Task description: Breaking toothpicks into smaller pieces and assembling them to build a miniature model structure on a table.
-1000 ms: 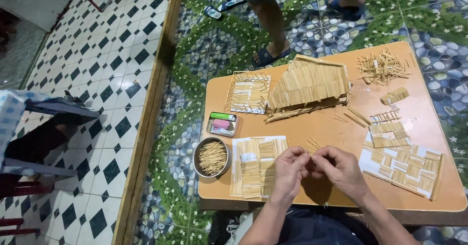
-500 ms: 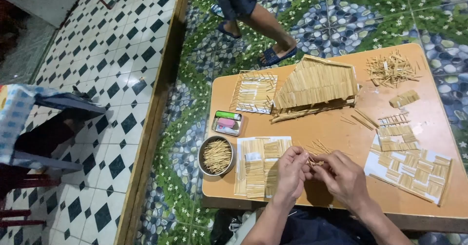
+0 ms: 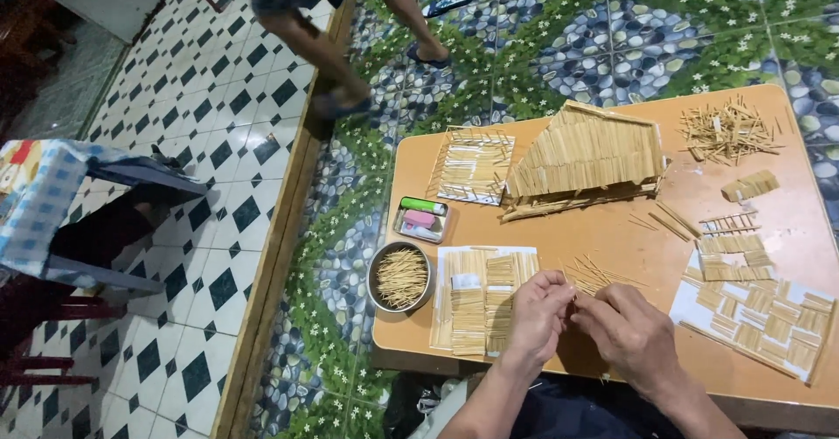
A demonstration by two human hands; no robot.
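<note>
While the low orange wooden desk (image 3: 559, 238) sits on pebble-patterned flooring (image 3: 559, 46), I've got left hand (image 3: 537, 312) and right hand (image 3: 631, 332) fingers pinched together on thin wooden sticks (image 3: 574, 297).

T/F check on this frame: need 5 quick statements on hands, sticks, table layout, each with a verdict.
1. Both hands meet over the near edge of the table, pinching thin sticks. True: left hand and right hand hold thin sticks between their fingertips.
2. The round bowl of sticks is empty. False: it is full of sticks.
3. The stick-built roof piece lies at the far side of the table. True.
4. The small tray sits right of the right hand. False: it lies to the left, beyond the bowl.
5. No one else is in view. False: another person's legs show on the floor beyond the table.
</note>
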